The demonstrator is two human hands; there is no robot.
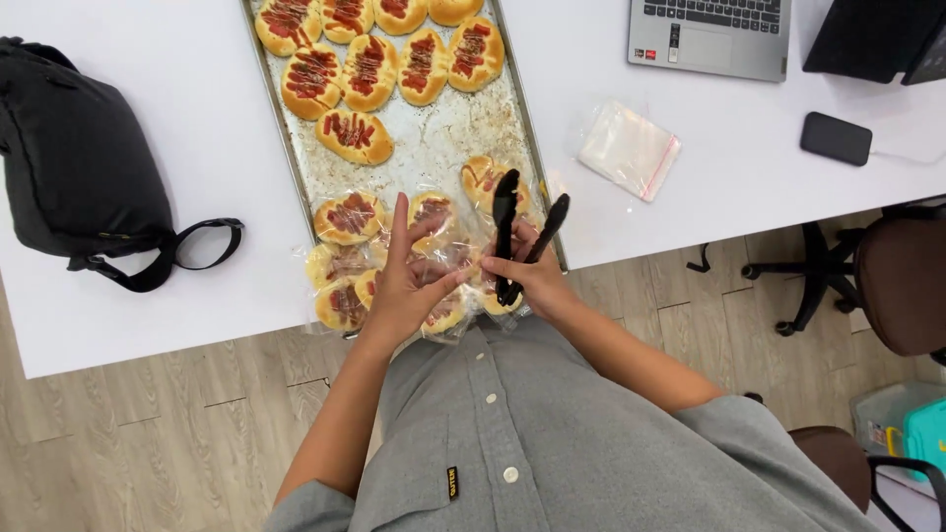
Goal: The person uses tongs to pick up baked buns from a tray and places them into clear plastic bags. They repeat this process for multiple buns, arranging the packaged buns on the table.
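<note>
A metal baking tray (448, 138) lies on the white table (177, 148). Its far end carries several bare buns topped with sausage and red sauce (370, 69). At the near end lie several buns wrapped in clear plastic bags (347, 219). My left hand (404, 286) hovers over the wrapped buns with fingers spread, touching a clear bag. My right hand (532, 278) grips black plastic tongs (512, 232), whose two arms point away from me over a wrapped bun (483, 182).
A black bag with a strap (74, 167) sits at the left of the table. Clear empty bags (629, 150), a dark phone (836, 138) and a grey laptop (709, 34) lie to the right. Office chairs (887, 286) stand on the wooden floor.
</note>
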